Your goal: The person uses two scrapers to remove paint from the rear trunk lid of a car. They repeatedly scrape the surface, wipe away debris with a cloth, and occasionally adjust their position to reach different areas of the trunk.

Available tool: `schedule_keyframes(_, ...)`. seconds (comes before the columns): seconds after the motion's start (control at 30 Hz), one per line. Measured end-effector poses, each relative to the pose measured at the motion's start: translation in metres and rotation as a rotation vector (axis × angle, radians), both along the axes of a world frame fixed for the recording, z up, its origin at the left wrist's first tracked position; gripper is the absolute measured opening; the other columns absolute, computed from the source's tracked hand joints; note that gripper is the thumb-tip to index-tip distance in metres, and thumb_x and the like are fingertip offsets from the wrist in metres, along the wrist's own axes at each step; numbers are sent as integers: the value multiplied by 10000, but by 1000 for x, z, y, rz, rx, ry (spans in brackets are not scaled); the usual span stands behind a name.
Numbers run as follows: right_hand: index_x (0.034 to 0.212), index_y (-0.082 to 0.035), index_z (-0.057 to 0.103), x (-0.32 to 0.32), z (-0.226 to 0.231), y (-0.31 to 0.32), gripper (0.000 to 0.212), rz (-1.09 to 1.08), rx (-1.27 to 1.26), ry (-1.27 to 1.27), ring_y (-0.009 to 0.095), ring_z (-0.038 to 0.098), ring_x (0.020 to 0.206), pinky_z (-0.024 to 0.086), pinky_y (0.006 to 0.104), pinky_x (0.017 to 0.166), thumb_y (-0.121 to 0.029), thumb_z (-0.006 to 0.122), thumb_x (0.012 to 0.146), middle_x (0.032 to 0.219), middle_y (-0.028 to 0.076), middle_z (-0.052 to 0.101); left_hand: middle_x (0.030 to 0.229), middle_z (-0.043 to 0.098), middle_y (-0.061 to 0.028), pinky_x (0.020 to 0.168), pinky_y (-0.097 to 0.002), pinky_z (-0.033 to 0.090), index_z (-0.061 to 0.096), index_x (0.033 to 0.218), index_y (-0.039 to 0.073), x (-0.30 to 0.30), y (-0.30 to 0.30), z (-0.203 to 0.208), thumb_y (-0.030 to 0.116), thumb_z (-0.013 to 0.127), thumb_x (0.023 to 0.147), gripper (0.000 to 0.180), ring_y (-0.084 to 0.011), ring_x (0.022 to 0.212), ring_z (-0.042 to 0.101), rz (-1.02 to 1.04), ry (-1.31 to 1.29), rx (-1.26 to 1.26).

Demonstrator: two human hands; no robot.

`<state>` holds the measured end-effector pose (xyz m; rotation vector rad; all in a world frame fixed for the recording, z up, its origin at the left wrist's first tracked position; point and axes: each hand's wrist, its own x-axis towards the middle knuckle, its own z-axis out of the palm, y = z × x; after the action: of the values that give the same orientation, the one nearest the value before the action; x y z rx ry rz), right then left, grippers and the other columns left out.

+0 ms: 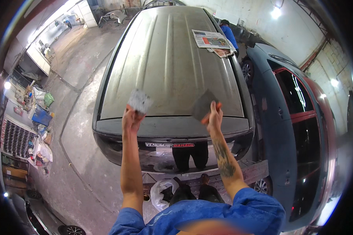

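Observation:
My left hand (pixel 132 120) grips a crumpled light-grey speckled pad (pixel 140 101), raised above the rear edge of the car roof (pixel 157 78). Whether the pad is paper or cloth cannot be made out. In my right hand (pixel 214 116) is a dark grey square sheet (pixel 203 105) that looks like sandpaper, its face turned toward me. Something orange (pixel 219 105) shows at both edges of that hand, mostly hidden by the fingers. Both hands are apart, with the dull, ribbed roof beneath them and the dark rear window (pixel 157 160) nearer me.
Folded newspaper (pixel 211 40) lies on the roof's far right. Beyond it a person in blue (pixel 229 34) bends beside the car. A blue-grey car (pixel 272 117) stands close on the right. My feet are on a plank (pixel 247 172) beside a white plastic bag (pixel 157 196). Shelves and clutter line the left.

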<state>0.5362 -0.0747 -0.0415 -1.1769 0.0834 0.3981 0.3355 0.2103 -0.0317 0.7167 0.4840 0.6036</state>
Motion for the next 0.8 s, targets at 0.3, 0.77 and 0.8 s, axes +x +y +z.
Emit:
schedule_keyframes(0.3, 1047, -25, 549, -99, -65, -159, 258, 254, 126, 452, 218, 652, 815, 543, 351, 748, -249, 595, 929, 939, 89, 639, 1269, 543, -57, 891, -420, 519, 386, 1382, 140, -197, -154, -17, 2, 489, 810, 597, -226, 1086, 593, 225, -56, -137)
schedule_keyframes(0.77, 1063, -21, 566, -72, -100, -191, 291, 703, -122, 376, 185, 604, 900, 484, 321, 806, -265, 623, 916, 976, 51, 624, 1114, 609, -120, 947, -457, 475, 494, 1213, 105, -336, -441, -126, 75, 472, 792, 423, -273, 1023, 607, 896, 261, -416)
schedule_keyframes(0.8, 1083, -24, 563, -73, -101, -188, 300, 740, -113, 382, 189, 602, 912, 485, 326, 815, -267, 623, 916, 992, 54, 622, 1102, 613, -116, 930, -438, 486, 503, 1194, 90, -336, -454, -136, 72, 474, 786, 410, -266, 991, 615, 980, 261, -432)
